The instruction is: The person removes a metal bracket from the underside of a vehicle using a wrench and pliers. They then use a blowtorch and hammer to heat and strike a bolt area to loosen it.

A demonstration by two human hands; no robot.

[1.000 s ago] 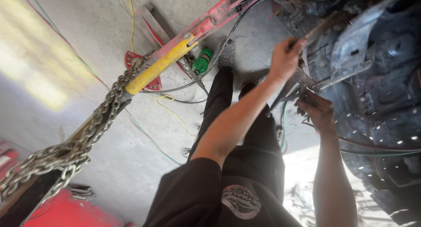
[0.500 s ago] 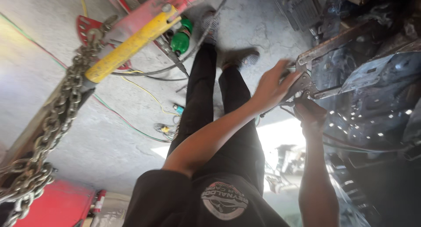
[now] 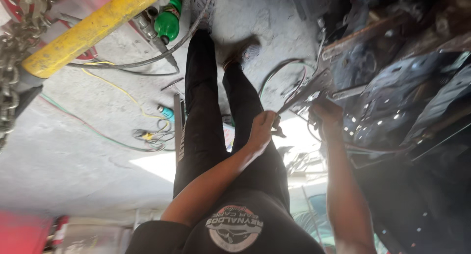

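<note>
Bracket (image 3: 314,89) edge: R hand (image 3: 327,114) fingers clamped under it; L hand (image 3: 262,129) pinches wire (image 3: 282,107), floor (image 3: 88,151) open left.

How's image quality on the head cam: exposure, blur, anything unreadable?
Head view: the dark metal bodywork at right is underexposed, detail mostly lost; a sunlit patch on the concrete floor is blown out to white; the left hand and right hand are soft with motion blur; the yellow bar and chain read clearly; wide-angle stretching at the edges.
</note>
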